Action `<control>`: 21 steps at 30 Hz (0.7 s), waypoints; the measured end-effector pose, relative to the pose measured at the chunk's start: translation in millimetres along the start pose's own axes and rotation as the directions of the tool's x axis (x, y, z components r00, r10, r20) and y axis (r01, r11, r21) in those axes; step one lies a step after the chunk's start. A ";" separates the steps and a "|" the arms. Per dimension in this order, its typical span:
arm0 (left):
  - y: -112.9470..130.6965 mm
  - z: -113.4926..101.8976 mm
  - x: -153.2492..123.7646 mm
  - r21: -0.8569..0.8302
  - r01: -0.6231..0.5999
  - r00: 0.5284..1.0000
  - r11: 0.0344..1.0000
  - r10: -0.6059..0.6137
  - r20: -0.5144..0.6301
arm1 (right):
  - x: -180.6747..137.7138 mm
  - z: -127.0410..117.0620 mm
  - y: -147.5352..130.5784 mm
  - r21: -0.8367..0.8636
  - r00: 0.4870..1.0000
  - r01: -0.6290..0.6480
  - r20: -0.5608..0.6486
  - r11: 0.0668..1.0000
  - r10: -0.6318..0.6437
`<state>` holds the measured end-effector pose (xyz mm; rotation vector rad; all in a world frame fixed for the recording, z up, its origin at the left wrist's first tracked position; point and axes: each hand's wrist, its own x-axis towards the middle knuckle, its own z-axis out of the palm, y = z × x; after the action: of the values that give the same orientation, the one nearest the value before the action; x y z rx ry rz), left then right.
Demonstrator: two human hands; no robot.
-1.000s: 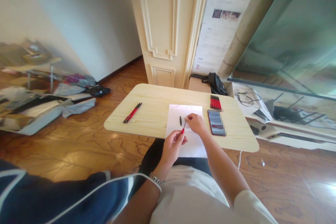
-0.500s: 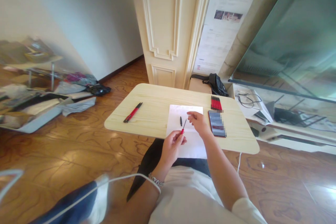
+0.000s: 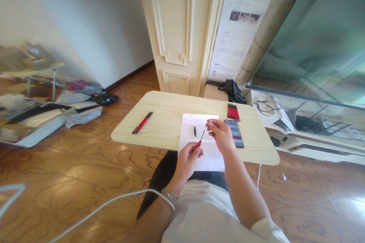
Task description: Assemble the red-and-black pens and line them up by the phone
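My left hand (image 3: pixel 188 158) is closed around the red barrel (image 3: pixel 199 143) of a pen taken apart. A thin dark refill (image 3: pixel 202 134) sticks out of it, slanting up to the right. My right hand (image 3: pixel 221 135) pinches thumb and finger together close to the refill's tip; whatever lies between them is too small to make out. Both hands are over a white sheet of paper (image 3: pixel 209 161). On the paper, left of the refill, lies a black pen tip section (image 3: pixel 195 131), apart from both hands.
Two red pens (image 3: pixel 142 122) lie at the table's left. Several red pens (image 3: pixel 233 111) lie in a row at the right, above a phone (image 3: pixel 238 138). The pale wooden table (image 3: pixel 162 121) has rounded corners. A white cable (image 3: pixel 119 196) passes by my left wrist.
My right hand has shifted slightly right and up, its fingers now pinched just beyond the refill's tip. My left hand still holds the pen barrel. The camera view has moved a little.
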<state>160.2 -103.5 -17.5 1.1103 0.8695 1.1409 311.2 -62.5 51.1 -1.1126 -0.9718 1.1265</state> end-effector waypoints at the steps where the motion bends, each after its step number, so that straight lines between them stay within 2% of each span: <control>1: 0.2 0.2 -0.1 0.000 0.001 1.000 1.000 -0.001 -0.001 | -0.3 0.4 0.0 -0.007 1.000 -0.001 0.001 1.000 0.001; 8: -1.5 0.0 0.1 0.000 -0.007 1.000 1.000 0.007 0.008 | -0.6 0.2 3.8 -0.020 1.000 0.015 0.017 1.000 -0.015; 13: 0.2 -0.2 0.1 0.007 -0.006 1.000 1.000 0.006 0.004 | -0.8 -0.9 8.4 -0.152 0.998 0.055 0.045 0.987 -0.049; 17: 0.8 -0.3 -0.1 -0.001 0.004 1.000 1.000 -0.004 -0.012 | -4.4 -0.3 17.4 -0.225 0.994 0.047 0.109 0.973 -0.023; 21: -3.5 -1.2 -0.9 -0.008 0.018 1.000 1.000 -0.018 -0.012 | -9.4 1.5 30.4 -0.264 0.993 0.030 0.121 0.964 0.002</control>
<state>159.8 -104.3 -21.2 1.0882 0.8822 1.1368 302.7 -69.4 21.3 -1.2599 -1.2510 1.0827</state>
